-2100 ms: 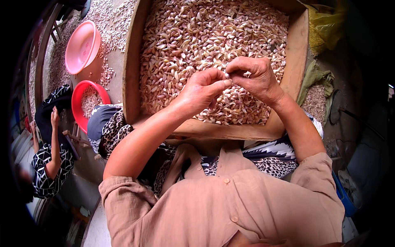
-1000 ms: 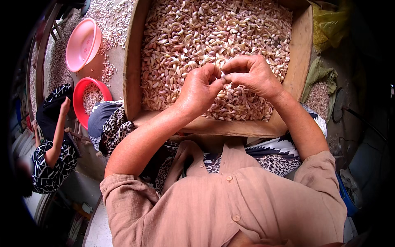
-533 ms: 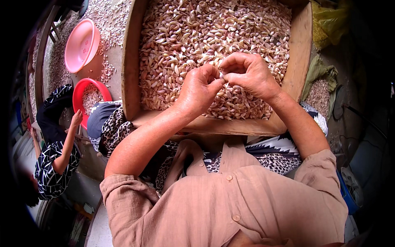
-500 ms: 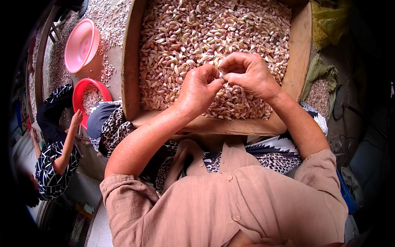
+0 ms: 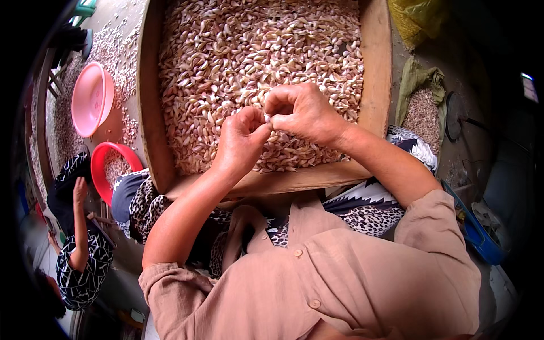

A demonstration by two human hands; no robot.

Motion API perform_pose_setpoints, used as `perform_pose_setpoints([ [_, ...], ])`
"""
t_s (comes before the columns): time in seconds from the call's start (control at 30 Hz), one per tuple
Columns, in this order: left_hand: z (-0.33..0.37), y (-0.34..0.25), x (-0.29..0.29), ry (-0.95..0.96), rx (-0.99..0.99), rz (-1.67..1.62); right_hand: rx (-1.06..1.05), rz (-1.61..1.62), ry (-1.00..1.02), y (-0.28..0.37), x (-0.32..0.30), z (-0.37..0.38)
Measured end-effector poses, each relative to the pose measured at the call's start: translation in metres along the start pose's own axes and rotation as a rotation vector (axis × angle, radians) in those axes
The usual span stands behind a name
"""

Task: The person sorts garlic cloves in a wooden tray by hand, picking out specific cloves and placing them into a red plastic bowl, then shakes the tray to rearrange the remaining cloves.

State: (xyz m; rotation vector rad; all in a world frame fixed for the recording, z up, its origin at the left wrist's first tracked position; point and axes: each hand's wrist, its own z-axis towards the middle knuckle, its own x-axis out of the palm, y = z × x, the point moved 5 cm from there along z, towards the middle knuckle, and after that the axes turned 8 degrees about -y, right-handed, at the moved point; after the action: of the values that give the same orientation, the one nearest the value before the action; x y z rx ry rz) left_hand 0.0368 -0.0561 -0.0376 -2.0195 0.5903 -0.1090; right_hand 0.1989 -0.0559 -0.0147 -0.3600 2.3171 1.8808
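Both my hands meet over a wooden tray (image 5: 376, 73) holding a thick layer of loose garlic cloves (image 5: 226, 62), their skins pinkish to white. The fingers of my left hand (image 5: 240, 141) are closed in a pinch. Against them press the thumb and forefinger of my right hand (image 5: 309, 116), also pinched. A small pale garlic clove (image 5: 268, 118) shows between the fingertips, mostly covered by them. The hands stay just above the heap, near the tray's front half.
Left of the tray stand a pink basin (image 5: 90, 99) and a red basin (image 5: 97, 175) with cloves inside. A co-worker in a patterned top (image 5: 85, 266) sits at the left. At the right are an open sack of cloves (image 5: 422, 110), a yellow bag (image 5: 416, 20) and a blue container (image 5: 481, 241).
The whole view has shifted, so the tray and my hands appear farther left and slightly lower. My hands keep their pinch on the clove. The co-worker's raised hand has moved away from the red basin.
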Motion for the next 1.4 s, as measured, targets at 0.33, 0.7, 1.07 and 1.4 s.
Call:
perform_pose_setpoints([
  [0.33, -0.003, -0.001, 0.003, 0.013, -0.002, 0.049, -0.104, -0.101, 0.009, 0.004, 0.002, -0.004],
  [0.7, 0.001, 0.017, 0.003, 0.071, 0.022, -0.008, -0.083, -0.121, 0.064, 0.003, 0.003, -0.003],
  [1.07, 0.001, -0.001, -0.003, 0.095, -0.21, -0.201, -0.038, -0.008, 0.031, 0.002, -0.002, 0.001],
  [1.4, 0.008, -0.005, -0.008, 0.105, -0.154, -0.172, -0.15, -0.039, -0.241, 0.017, -0.033, 0.008],
])
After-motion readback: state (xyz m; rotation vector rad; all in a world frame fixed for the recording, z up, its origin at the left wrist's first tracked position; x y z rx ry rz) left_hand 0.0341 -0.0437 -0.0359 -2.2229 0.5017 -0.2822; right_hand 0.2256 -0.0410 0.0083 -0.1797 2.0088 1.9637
